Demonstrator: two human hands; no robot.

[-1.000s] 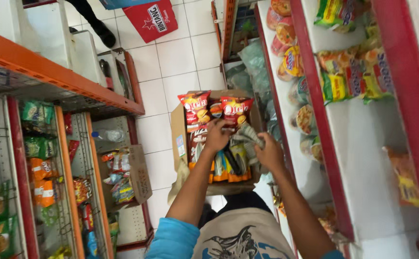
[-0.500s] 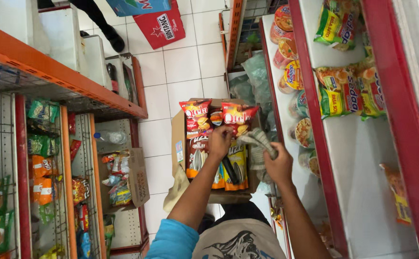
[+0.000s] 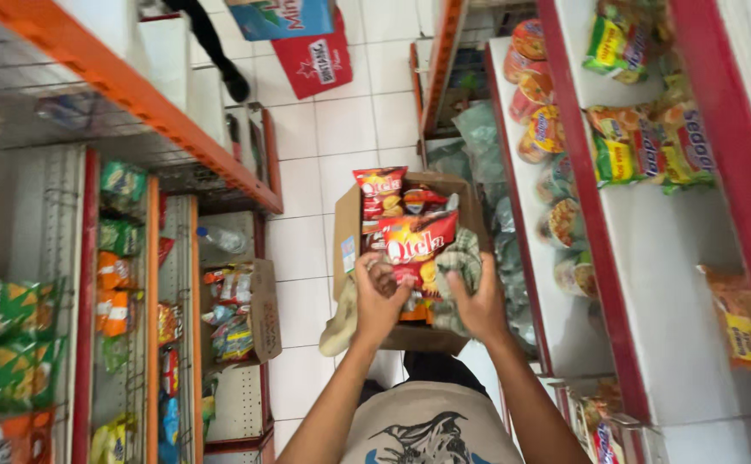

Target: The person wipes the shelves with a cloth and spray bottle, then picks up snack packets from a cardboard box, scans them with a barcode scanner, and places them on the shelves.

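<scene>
A: Head view: white-tiled shop aisle, red shelves. Which step?

B: Both hands grip a red crinkly snack bag over the brown cardboard box.

A: Fingers?

B: Left hand and right hand curled closed on it; lifting clear seems next.

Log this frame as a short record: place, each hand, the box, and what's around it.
place: shop aisle with a white tiled floor
left hand: grips a red snack bag over the box
right hand: holds a checked cloth beside the same bag
cardboard box: open, holding snack bags
right shelf: white with red edge, noodle packets and cups
left shelf: orange-edged, snack packets
</scene>
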